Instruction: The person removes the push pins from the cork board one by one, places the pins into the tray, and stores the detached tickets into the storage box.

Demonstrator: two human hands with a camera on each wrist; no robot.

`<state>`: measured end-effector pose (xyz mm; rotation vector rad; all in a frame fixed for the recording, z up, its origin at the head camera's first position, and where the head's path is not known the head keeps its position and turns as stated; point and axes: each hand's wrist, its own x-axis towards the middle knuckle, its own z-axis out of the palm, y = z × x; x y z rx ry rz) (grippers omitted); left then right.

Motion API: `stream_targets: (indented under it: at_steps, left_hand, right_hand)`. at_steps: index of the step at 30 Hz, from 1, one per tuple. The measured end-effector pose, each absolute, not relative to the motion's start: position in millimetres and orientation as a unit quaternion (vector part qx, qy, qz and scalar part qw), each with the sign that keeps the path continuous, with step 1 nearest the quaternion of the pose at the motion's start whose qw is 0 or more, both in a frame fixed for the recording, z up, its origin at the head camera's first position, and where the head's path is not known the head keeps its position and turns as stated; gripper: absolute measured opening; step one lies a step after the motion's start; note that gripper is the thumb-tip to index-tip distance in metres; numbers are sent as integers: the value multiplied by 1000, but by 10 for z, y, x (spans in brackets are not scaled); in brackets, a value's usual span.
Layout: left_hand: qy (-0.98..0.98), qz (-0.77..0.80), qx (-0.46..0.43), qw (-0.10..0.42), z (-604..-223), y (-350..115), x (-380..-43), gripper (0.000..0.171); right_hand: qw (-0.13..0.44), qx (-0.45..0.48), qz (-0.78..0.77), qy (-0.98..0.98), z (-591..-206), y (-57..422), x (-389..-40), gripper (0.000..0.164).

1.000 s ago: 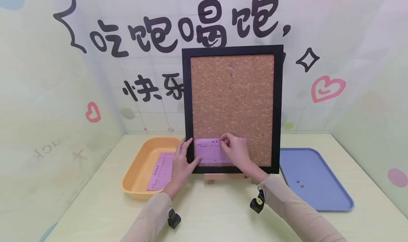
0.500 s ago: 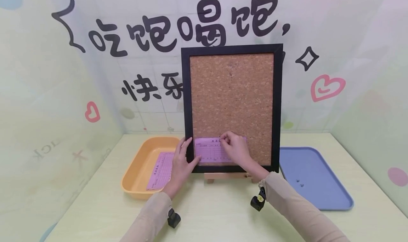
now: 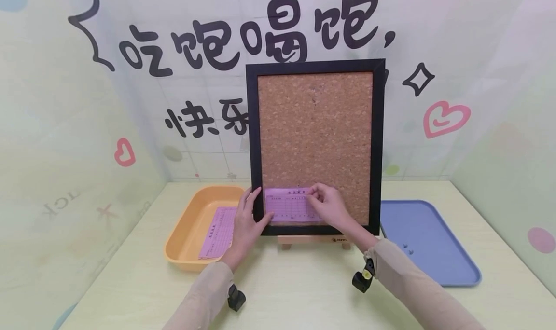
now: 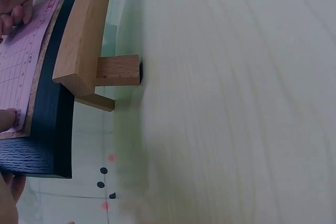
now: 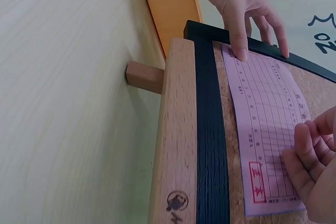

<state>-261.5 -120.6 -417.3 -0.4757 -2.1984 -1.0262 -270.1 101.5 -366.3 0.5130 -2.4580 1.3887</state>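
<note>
A black-framed corkboard stands upright on a small wooden easel. Against its lower left cork lies a purple printed slip. My left hand grips the frame's left edge, thumb pressing the slip's lower left corner. My right hand is at the slip's upper right part, thumb and fingertips bent together close to its top edge; whether they pinch something small I cannot tell. The right wrist view shows the slip bowing slightly, with the right hand's curled fingers beside it.
An orange tray with more purple slips sits on the left of the table. To the right is a blue tray bearing two small metallic pieces. A printed wall backdrop rises behind.
My right hand has shifted a little right and down along the slip, uncovering more of its printed heading. The left hand keeps its hold on the frame.
</note>
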Motion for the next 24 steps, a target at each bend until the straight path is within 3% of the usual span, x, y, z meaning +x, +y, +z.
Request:
stream_targets:
  at_steps: [11,24]
  left_hand:
    - [-844,-387,-176,328,-4136,-1226,-2599,70]
    - [-842,-335,-174,386,-3998,-1281,-2621,63]
  right_hand:
    - [113,162,482,-854,-3686,1212,-2645,4]
    - [96,164,484,-854,-3697,1337,-2606,5]
